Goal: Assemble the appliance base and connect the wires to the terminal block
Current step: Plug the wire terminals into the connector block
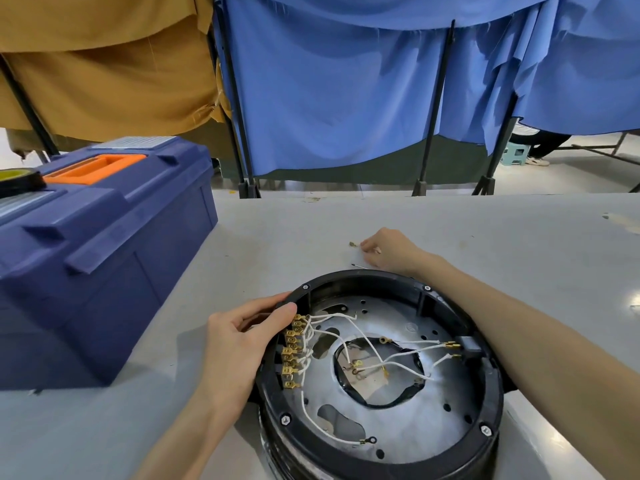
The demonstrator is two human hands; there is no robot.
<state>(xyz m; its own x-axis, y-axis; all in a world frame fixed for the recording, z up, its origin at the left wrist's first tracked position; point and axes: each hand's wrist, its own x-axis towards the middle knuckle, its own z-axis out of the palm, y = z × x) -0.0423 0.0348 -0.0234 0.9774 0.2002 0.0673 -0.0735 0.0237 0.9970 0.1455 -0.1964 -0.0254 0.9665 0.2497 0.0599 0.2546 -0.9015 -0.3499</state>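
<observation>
A person works at a grey table (467,230) on an upturned appliance base (493,393), which sits near the table's front edge, just beside a blue toolbox (104,265). The left hand (239,344) steadies the base, its fingers curled over the black rim and its thumb lying next to the terminal block (290,353), where a row of brass spade connectors already carries most of the white wires (346,318). The right hand (389,251) reaches past the far side of the base, fingers bent down to the tabletop close to a small brass piece (353,243). Whether the fingertips have hold of anything cannot be made out. A thin dark pin or screw (360,266) lies between that hand and the rim. Inside the base, wires cross the metal plate (433,410) and one ring terminal (372,438) hangs free near the front. The work looks to be in the wiring stage, with the right hand fetching loose hardware from the table. The next move probably calls for a fine pinch on a very small part and a careful carry back over the rim, while the left hand braces the base against turning. A roll of tape (17,181) rests on the toolbox lid, and a blue curtain (346,98) hangs behind.
</observation>
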